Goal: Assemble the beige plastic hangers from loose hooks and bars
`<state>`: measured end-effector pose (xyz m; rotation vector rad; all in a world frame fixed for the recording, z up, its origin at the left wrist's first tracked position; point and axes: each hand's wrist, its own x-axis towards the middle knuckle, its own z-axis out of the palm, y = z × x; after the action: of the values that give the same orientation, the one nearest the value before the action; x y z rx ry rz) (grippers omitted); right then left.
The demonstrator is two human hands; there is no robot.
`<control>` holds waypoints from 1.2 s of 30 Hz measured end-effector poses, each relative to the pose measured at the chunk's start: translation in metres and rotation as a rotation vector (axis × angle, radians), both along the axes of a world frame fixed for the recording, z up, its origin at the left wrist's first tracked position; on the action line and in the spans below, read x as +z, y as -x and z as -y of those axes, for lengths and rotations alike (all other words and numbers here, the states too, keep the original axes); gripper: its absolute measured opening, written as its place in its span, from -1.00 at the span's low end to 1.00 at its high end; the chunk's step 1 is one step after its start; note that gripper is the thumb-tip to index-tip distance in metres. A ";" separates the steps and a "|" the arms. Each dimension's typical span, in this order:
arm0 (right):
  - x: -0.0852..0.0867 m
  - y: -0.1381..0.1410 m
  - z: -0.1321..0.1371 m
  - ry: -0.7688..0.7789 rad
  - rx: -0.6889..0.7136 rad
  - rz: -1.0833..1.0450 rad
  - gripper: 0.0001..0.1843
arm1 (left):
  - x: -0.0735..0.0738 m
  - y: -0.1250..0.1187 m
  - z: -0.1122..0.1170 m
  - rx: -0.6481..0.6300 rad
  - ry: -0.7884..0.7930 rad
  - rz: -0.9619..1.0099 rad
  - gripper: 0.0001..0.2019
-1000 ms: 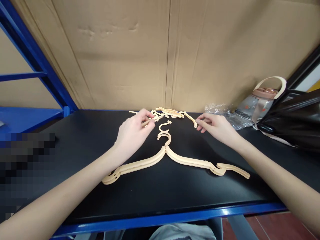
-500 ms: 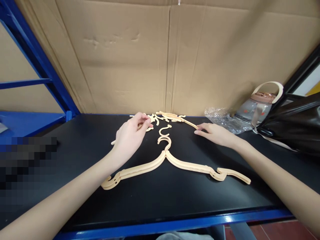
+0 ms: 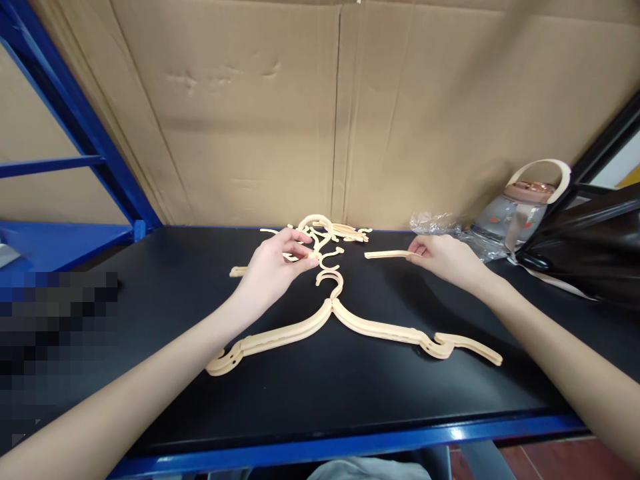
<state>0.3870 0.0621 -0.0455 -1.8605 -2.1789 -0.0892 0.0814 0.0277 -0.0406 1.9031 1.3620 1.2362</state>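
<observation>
The left hand [image 3: 278,261] hides the middle of its pale bar [image 3: 238,271], so I can't tell whether that joins the raised hook [image 3: 316,217]. The right hand [image 3: 444,259] covers one end of a thin strip [image 3: 385,255]. At lower left, the left forearm [image 3: 165,357] blocks part of the hanger [image 3: 380,325]. The heaped pieces [image 3: 353,232] at centre are too small to count. A patch [image 3: 55,333] at left is blurred; the black bag [image 3: 600,247] runs off the right edge.

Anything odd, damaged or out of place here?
Little stands out: no visible spill, and no visible break in the nearest hanger. Clear plastic lies crumpled beside the bottle, like leftover wrapping; the cardboard behind is dented; a pixelated patch covers part of the left edge.
</observation>
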 end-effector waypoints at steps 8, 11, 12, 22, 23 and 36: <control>-0.009 0.020 0.008 0.227 0.415 -0.547 -0.72 | 0.002 0.001 0.001 -0.076 -0.017 -0.086 -0.77; -0.012 0.030 0.015 0.411 0.419 -0.724 -0.66 | 0.000 0.000 0.000 -0.110 0.004 -0.062 -0.77; -0.013 0.033 0.017 0.450 0.411 -0.771 -0.65 | -0.001 0.000 0.000 -0.123 0.019 -0.046 -0.77; 0.004 0.044 0.036 0.252 0.425 -1.228 -0.65 | 0.010 -0.001 0.006 -0.164 0.139 0.076 -0.85; 0.005 0.043 0.036 0.215 0.412 -1.266 -0.66 | 0.011 -0.001 0.006 -0.169 0.145 0.085 -0.85; 0.004 0.047 0.052 -0.378 0.347 -0.683 -0.59 | 0.023 -0.004 0.019 -0.222 0.270 0.162 -0.81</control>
<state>0.3397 0.0101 -0.0419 -1.0741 -1.7977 0.1693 0.0856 0.0084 -0.0178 1.6757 1.1355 1.0174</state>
